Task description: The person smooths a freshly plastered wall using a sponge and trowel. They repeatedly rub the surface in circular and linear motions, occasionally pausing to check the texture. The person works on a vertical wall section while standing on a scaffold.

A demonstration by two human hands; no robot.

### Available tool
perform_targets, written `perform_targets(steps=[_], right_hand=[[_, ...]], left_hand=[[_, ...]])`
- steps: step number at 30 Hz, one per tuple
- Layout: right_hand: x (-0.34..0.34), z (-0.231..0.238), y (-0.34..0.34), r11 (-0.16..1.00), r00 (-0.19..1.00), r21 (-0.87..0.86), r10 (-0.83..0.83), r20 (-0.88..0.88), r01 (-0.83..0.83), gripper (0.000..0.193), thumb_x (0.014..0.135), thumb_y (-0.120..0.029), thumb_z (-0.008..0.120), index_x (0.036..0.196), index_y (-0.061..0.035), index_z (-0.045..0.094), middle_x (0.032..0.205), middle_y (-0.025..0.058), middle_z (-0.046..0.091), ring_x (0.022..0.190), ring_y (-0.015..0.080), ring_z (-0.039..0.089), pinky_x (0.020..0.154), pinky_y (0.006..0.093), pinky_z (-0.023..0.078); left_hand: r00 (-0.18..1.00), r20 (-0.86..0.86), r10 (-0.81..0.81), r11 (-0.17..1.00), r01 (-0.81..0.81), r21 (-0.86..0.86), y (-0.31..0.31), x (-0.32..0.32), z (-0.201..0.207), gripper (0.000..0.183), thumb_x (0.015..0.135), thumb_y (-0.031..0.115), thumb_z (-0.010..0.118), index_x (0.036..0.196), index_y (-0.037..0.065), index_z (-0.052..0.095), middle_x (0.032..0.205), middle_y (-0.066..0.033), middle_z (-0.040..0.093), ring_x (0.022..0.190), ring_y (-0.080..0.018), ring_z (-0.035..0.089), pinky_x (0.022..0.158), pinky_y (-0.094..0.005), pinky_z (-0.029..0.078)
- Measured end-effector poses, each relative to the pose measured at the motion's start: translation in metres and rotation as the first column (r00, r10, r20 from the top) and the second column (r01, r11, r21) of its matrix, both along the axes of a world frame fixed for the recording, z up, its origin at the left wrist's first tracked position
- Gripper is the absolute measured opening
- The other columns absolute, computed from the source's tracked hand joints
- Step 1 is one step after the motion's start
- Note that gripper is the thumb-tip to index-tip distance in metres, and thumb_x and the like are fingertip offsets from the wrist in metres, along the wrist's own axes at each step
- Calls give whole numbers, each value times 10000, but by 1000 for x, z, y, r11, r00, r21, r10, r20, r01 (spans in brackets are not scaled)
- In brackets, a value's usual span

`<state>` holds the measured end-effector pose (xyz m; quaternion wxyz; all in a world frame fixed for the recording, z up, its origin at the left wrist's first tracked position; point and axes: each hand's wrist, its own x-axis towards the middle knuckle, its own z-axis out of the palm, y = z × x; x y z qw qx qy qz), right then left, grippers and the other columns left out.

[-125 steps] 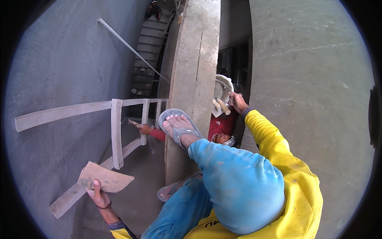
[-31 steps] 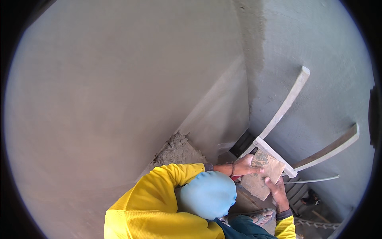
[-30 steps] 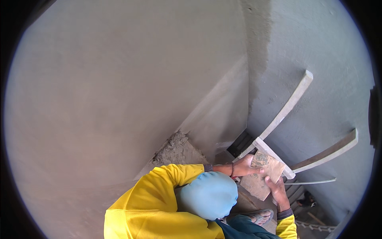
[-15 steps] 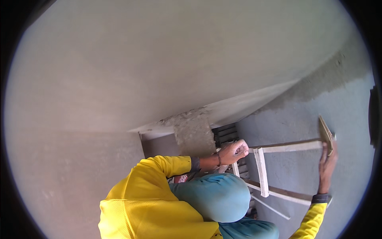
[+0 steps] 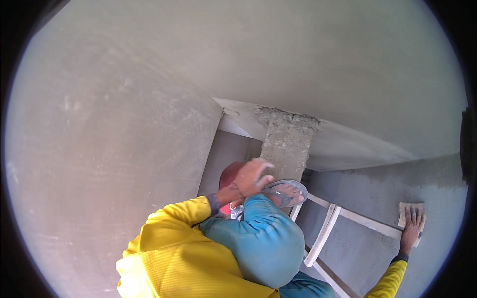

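Note:
My right hand (image 5: 413, 224) holds a flat, tan rectangular board (image 5: 403, 208), its fingers laid over the face, against the grey wall (image 5: 367, 191) at the right. A handle on the board cannot be made out. My left hand (image 5: 252, 176) is raised over my bent knee, close to my sandalled foot (image 5: 288, 193). Its fingers are apart, slightly blurred, with nothing seen in them. Below the board, a pale wooden ladder (image 5: 325, 233) runs along the grey wall.
My foot is at the end of a rough concrete ledge (image 5: 285, 149). A red container (image 5: 228, 176) sits partly hidden behind my left hand, near a shiny clear object (image 5: 237, 212). Plastered walls (image 5: 124, 139) enclose the left and top. A darker, damp-looking band (image 5: 422, 171) crosses the right wall.
The board has turned from edge-on to flat against the wall and moved lower in view. My left hand has left the ladder's end, shifted left and opened. My view has tilted.

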<state>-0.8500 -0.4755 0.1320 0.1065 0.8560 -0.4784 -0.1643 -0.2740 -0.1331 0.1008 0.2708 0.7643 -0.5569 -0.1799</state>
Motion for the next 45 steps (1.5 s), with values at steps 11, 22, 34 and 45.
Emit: perform_targets(steps=[11, 22, 34, 45], right_hand=[[-3, -13, -5, 990, 990, -62, 132, 54, -128, 506, 967, -123, 380, 1443, -150, 549, 1473, 74, 540, 1440, 286, 402, 1254, 485, 201], [-32, -48, -36, 954, 954, -109, 289, 81, -279, 553, 939, -118, 399, 1481, -150, 504, 1495, 46, 519, 1415, 289, 433, 1216, 490, 248], [-46, -42, -54, 909, 902, -48, 416, 118, -413, 554, 937, -113, 421, 1488, -93, 473, 1544, 60, 483, 1435, 346, 405, 1206, 474, 271], [37, 3, -26, 915, 937, 203, 344, 59, -349, 576, 922, -161, 463, 1494, -102, 474, 1531, 105, 485, 1441, 365, 393, 1205, 487, 295]], left_hand=[[-26, 934, 356, 608, -752, -253, 265, 75, 161, 947, 904, 475, 629, 1617, 54, 168, 1691, -178, 107, 1571, -331, 65, 1258, -511, 14], [-186, 967, 172, 650, -716, -253, 305, 66, 176, 839, 959, 561, 511, 1624, 143, 216, 1697, -54, 172, 1572, -262, 107, 1248, -545, -26], [-201, 972, 123, 650, -724, -232, 303, 67, 181, 824, 959, 596, 511, 1624, 200, 230, 1695, -16, 191, 1574, -262, 97, 1245, -541, -69], [-192, 971, 141, 650, -722, -237, 304, 72, 174, 777, 954, 662, 481, 1567, 193, 389, 1643, -36, 333, 1555, -281, 189, 1235, -560, -83]])
